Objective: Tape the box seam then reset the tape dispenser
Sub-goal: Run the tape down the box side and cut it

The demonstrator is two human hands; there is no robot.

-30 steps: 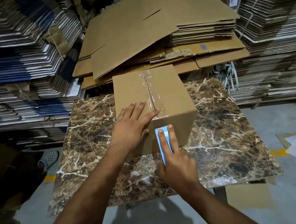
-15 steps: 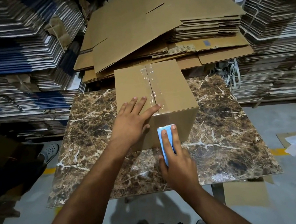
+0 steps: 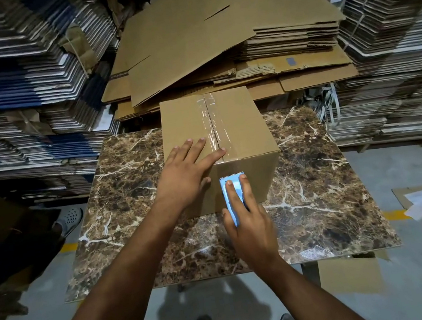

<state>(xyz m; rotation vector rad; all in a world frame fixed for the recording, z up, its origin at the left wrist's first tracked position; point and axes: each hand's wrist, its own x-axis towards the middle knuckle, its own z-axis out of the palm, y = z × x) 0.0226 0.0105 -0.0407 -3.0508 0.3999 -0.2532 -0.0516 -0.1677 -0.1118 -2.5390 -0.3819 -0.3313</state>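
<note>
The box (image 3: 218, 142) is sitting on the marble table (image 3: 319, 193), toward its far edge, with its long axis running away from the person and the taped seam (image 3: 214, 126) lying along that axis down the middle of the top. Clear tape is covering the seam from the far edge to the near one and appears to be turning down over the near face. The left hand (image 3: 184, 174) is lying flat and spread on the near left part of the top, fingers apart, one fingertip touching the tape at the near edge, steadying the box. The right hand (image 3: 247, 225) is clamping the blue dispenser (image 3: 233, 197) against the near face, two fingers laid along its back; the dispenser is standing nearly upright, its long axis vertical and its toothed blade pointing up toward the top edge. The step in hand looks like finishing the strip: pressing the tail down the front and cutting it. The next move probably calls for tilting the blade into the tape and pulling sharply to sever it while the left hand is keeping the box from sliding, then setting the dispenser aside.
</note>
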